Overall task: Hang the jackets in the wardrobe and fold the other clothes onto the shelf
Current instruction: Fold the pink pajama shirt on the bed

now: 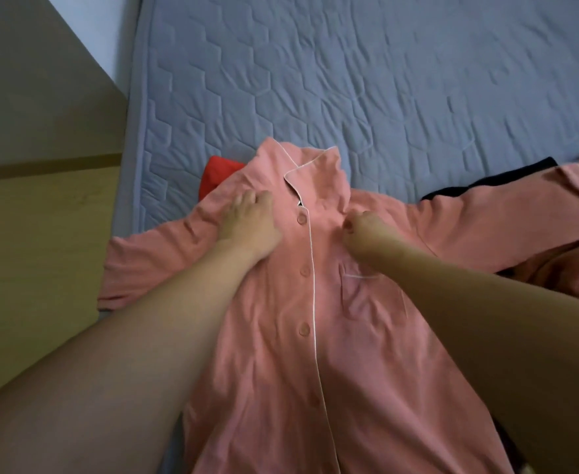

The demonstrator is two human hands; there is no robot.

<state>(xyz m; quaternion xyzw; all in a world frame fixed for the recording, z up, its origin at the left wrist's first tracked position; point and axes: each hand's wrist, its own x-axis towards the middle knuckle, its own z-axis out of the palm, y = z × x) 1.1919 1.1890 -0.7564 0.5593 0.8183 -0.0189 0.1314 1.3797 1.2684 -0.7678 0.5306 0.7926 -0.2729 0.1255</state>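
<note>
A pink button-up pyjama shirt [301, 302] with white piping lies face up on the bed, collar pointing away from me and both sleeves spread to the sides. My left hand [247, 217] presses on its left shoulder with fingers curled into the cloth. My right hand [363, 234] is closed in a fist on the cloth just right of the collar, above the chest pocket. Whether either hand pinches the cloth or only presses it down is not clear.
The blue quilted mattress [383, 80] stretches ahead. A red garment [218, 174] peeks out behind the shirt's left shoulder. A dark garment [486, 181] and more pink cloth [554, 271] lie at the right. A wooden bed frame or floor [41, 234] runs along the left.
</note>
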